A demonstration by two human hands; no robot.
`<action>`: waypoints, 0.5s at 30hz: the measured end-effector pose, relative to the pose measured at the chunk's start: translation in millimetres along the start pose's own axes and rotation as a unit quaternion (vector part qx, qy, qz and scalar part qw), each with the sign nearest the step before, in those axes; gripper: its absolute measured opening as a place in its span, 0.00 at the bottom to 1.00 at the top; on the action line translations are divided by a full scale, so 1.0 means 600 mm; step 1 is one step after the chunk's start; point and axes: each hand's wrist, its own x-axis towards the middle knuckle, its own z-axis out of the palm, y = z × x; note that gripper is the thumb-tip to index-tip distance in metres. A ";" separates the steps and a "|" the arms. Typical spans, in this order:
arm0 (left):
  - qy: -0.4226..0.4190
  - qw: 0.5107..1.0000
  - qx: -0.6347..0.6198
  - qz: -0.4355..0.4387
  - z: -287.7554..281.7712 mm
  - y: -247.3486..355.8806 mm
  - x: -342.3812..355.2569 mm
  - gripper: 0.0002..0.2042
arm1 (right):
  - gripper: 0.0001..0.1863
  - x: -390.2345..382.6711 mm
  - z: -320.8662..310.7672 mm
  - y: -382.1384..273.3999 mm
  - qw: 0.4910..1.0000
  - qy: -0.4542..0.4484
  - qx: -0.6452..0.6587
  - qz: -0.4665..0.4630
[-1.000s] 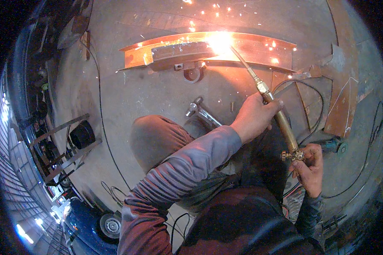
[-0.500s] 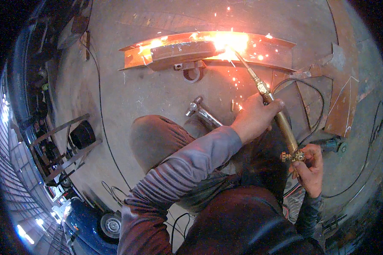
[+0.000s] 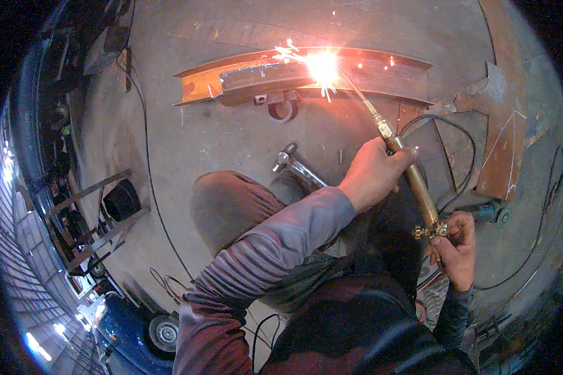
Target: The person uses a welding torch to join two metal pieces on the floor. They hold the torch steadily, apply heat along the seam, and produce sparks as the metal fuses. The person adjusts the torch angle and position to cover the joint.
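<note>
My left hand [image 3: 374,169] is closed around the brass tube of a gas torch [image 3: 420,187]. At the torch's rear end, the fingers of my right hand [image 3: 455,256] close on the body beside the valve knobs [image 3: 419,232]. The nozzle slants up and left to a blinding white glow, which hides its tip. That glow sits at the right end of a short dark steel piece [image 3: 263,81]. The piece lies along a long curved steel channel [image 3: 400,80], orange at its left end. Small sparks fly from the glow. A ring-shaped metal part [image 3: 283,111] stands just below the steel piece.
A hammer [image 3: 299,164] lies near my knee, with a small brass-coloured piece [image 3: 340,156] beside it. Rusty steel plates [image 3: 502,137] lie on the right, near an angle grinder [image 3: 491,214]. Black cables cross the floor. A metal frame [image 3: 94,219] and a vehicle [image 3: 131,331] are at left.
The bright glow has shifted slightly left along the steel and is smaller. Fewer sparks scatter, and those falling toward the floor are gone. Both hands keep their hold on the torch.
</note>
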 end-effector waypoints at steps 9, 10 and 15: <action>0.004 1.000 -0.010 0.021 0.001 -0.014 0.006 0.17 | 0.16 0.002 -0.002 -0.002 1.000 -0.017 -0.008 -0.009; 0.000 1.000 -0.008 0.021 0.001 -0.013 0.006 0.17 | 0.16 0.002 -0.003 -0.002 1.000 -0.017 -0.010 -0.012; 0.001 1.000 0.005 0.028 0.001 -0.020 0.011 0.17 | 0.15 0.003 -0.003 -0.006 1.000 -0.026 -0.011 -0.005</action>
